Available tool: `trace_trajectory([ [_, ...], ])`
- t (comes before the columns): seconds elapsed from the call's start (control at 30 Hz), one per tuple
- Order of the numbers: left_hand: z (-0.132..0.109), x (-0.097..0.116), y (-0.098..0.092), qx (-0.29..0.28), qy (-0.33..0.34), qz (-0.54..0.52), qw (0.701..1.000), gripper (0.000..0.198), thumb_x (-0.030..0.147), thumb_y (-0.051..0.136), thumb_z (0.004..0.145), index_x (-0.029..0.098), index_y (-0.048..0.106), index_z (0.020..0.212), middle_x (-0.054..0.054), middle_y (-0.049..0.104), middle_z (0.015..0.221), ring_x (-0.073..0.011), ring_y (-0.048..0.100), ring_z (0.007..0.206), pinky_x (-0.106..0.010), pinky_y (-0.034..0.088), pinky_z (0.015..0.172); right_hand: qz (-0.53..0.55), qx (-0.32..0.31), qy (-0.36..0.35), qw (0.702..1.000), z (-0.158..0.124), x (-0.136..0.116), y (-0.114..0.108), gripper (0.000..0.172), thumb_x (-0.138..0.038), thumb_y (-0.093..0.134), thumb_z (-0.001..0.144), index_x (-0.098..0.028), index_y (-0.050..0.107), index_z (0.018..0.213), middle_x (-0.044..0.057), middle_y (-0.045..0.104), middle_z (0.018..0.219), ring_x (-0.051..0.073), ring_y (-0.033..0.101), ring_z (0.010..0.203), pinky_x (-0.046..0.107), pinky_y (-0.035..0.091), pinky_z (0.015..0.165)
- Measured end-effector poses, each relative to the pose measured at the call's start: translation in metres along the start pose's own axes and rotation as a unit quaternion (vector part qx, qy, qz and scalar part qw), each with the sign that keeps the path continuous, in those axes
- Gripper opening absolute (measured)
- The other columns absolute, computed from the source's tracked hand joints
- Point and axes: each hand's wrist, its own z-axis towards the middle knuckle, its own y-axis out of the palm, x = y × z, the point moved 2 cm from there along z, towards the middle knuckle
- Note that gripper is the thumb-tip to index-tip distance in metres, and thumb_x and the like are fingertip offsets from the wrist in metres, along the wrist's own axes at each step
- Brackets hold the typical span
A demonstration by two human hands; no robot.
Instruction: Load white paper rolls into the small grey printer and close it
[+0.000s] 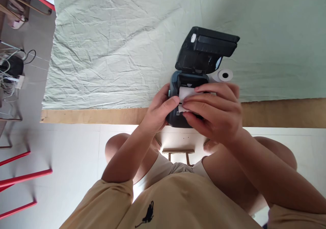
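Note:
A small dark label or receipt printer (174, 115) lies at the table's front edge, its black lid (211, 47) swung up and away from me. My left hand (161, 108) grips the printer's left side, the thumb reaching over its rim by the white paper roll (185, 93) in the open compartment. From the right, my right hand (219, 112) has its fingers bent over that roll and its short loose end; part of both is hidden beneath them. Just behind this hand, another white paper roll (228, 75) with a dark core rests on the cloth.
A wrinkled pale green cloth (109, 45) covers the table, with its bare wooden edge (96, 116) towards me. Red legs of furniture (28, 178) stand at lower left. Tangled cables (8, 71) and a dark object lie at far left.

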Motion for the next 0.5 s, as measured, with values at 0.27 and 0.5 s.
trace_trajectory([
  [0.27,-0.007,-0.003,-0.004,-0.016,0.012,0.018,1.0,0.104,0.056,0.108,0.077,0.04,0.057,0.166,-0.005,0.083,0.128,-0.0316,0.084,0.11,-0.042,0.068,0.092,0.017,0.052,0.034,0.998,-0.002,0.013,-0.013,0.023,-0.022,0.062,0.104,-0.033,0.071,0.121,0.002,0.083,0.11,0.026,0.082,0.1,0.046,0.062,0.085],
  [0.5,0.003,-0.017,-0.015,-0.061,0.02,0.046,0.997,0.123,0.057,0.109,0.074,0.04,0.045,0.176,-0.007,0.081,0.121,-0.0297,0.083,0.097,-0.038,0.065,0.077,0.039,-0.002,0.103,0.994,0.001,0.039,-0.018,0.067,-0.037,0.055,0.108,-0.049,0.038,0.172,0.009,0.055,0.171,0.036,0.066,0.16,0.042,0.063,0.078],
])
